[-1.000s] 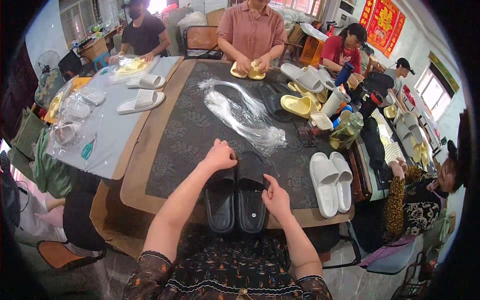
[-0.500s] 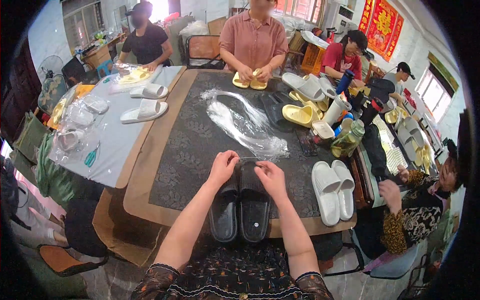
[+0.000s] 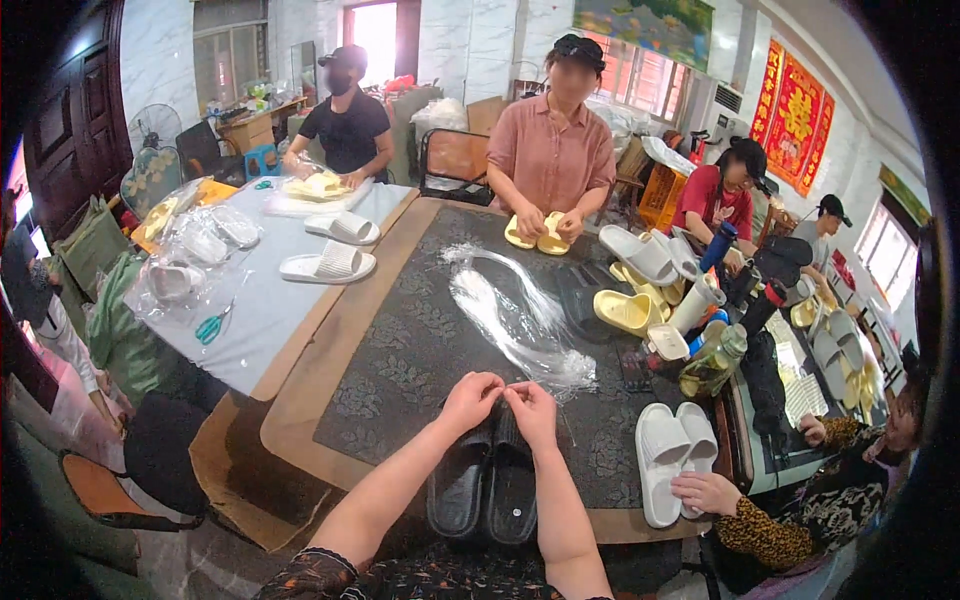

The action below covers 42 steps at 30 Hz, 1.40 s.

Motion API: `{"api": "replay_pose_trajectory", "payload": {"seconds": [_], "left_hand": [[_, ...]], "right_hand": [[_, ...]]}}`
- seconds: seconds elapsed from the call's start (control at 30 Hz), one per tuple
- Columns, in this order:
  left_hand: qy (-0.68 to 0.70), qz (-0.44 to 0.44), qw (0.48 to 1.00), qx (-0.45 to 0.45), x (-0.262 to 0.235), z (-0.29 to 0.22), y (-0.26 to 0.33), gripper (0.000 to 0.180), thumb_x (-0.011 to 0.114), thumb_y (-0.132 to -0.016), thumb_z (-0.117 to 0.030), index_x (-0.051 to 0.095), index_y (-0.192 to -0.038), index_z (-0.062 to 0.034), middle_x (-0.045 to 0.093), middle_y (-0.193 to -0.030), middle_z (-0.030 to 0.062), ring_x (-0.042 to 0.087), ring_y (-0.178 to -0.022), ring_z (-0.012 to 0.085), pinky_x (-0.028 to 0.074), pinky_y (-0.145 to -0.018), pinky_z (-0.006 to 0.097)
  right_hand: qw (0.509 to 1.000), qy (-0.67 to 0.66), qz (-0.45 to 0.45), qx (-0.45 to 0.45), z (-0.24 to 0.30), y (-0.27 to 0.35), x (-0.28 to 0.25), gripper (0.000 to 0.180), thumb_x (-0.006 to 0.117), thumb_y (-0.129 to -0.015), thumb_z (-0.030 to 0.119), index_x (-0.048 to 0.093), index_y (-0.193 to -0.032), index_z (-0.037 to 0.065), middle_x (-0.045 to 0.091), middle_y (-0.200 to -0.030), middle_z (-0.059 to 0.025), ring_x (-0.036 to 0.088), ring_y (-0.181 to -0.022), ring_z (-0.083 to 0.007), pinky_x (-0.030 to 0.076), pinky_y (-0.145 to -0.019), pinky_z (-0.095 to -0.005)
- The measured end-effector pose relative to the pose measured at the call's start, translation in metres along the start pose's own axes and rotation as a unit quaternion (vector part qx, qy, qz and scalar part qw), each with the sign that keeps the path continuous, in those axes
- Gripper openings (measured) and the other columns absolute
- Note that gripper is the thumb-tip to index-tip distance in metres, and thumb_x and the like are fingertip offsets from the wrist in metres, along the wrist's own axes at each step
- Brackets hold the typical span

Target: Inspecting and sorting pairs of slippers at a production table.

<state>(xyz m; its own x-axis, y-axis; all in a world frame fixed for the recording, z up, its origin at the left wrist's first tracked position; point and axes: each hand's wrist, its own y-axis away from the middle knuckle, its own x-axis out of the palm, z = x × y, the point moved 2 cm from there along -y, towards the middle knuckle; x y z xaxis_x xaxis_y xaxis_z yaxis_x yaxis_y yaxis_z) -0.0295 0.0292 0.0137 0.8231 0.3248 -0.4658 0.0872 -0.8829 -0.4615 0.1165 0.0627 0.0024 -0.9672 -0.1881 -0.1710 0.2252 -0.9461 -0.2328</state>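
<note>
A pair of black slippers (image 3: 455, 500) lies side by side at the near table edge, heels toward me. Over their toe ends, my left hand (image 3: 470, 402) and my right hand (image 3: 532, 410) meet almost fingertip to fingertip. Both are pinched closed on a thin clear plastic strand, mostly hidden by the fingers now. Beyond them a loose bundle of clear plastic strands (image 3: 500, 325) spreads over the dark patterned mat (image 3: 385, 385).
White slippers (image 3: 660, 465) stand right of my hands, with a co-worker's hand (image 3: 705, 492) on them. Bottles, including a green jar (image 3: 715, 360), and yellow slippers (image 3: 625, 312) crowd the right. Another person handles yellow slippers (image 3: 540, 235) across the table. Teal scissors (image 3: 212, 325) lie left.
My hands have come together from a small gap with the strand stretched between them. The view has tilted up. The co-worker's hand at right has reached onto the white slippers.
</note>
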Motion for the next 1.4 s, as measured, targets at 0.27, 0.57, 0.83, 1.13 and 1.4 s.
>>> {"api": "replay_pose_trajectory", "payload": {"seconds": [0.27,0.57,0.83,1.13,1.4], "left_hand": [[0.015,0.04,0.998,-0.045,0.005,0.008,-0.003,0.016,0.058,-0.087,-0.018,0.06,-0.09,-0.0026,0.062,-0.08,0.0132,0.059,-0.07,0.0265,0.046,-0.064,0.034],[0.011,0.051,0.999,-0.011,0.006,0.005,-0.003,0.014,0.056,-0.086,-0.015,0.058,-0.089,-0.0014,0.06,-0.076,0.0159,0.059,-0.07,0.0294,0.045,-0.064,0.036],[-0.015,0.046,0.998,0.033,0.011,0.01,-0.002,0.016,0.056,-0.085,-0.017,0.059,-0.089,-0.0018,0.06,-0.077,0.0145,0.058,-0.072,0.0318,0.046,-0.067,0.039],[0.082,0.099,0.988,-0.09,0.012,0.012,-0.002,0.017,0.056,-0.087,-0.016,0.06,-0.095,-0.0015,0.062,-0.079,0.0047,0.059,-0.074,0.0131,0.046,-0.068,0.028],[0.173,0.046,0.977,-0.113,0.004,0.018,-0.004,0.018,0.062,-0.085,-0.018,0.063,-0.085,0.0001,0.06,-0.073,-0.0022,0.052,-0.07,0.005,0.043,-0.064,0.023]], "right_hand": [[1.0,-0.012,-0.006,-0.002,-0.004,-0.003,0.002,0.015,0.064,-0.084,0.012,0.063,-0.091,-0.001,0.064,-0.079,-0.0039,0.056,-0.07,-0.0083,0.045,-0.064,-0.0226],[0.997,-0.07,0.023,0.026,-0.016,-0.003,0.002,0.012,0.062,-0.085,0.009,0.061,-0.091,-0.002,0.063,-0.084,-0.0031,0.057,-0.075,-0.0076,0.045,-0.07,-0.0212],[0.987,-0.136,-0.059,0.062,-0.041,-0.012,-0.002,0.016,0.059,-0.088,0.015,0.06,-0.092,-0.001,0.061,-0.082,-0.0003,0.053,-0.073,-0.0061,0.042,-0.065,-0.0208],[0.968,-0.24,-0.052,0.059,-0.033,-0.012,-0.007,0.012,0.061,-0.088,0.012,0.06,-0.092,0.001,0.059,-0.082,0.0004,0.052,-0.071,-0.0064,0.042,-0.067,-0.0214],[0.992,-0.125,0.013,0.031,-0.01,-0.006,-0.004,0.013,0.065,-0.085,0.013,0.064,-0.089,0.001,0.061,-0.078,0.0013,0.053,-0.071,-0.0062,0.042,-0.067,-0.0216]]}}
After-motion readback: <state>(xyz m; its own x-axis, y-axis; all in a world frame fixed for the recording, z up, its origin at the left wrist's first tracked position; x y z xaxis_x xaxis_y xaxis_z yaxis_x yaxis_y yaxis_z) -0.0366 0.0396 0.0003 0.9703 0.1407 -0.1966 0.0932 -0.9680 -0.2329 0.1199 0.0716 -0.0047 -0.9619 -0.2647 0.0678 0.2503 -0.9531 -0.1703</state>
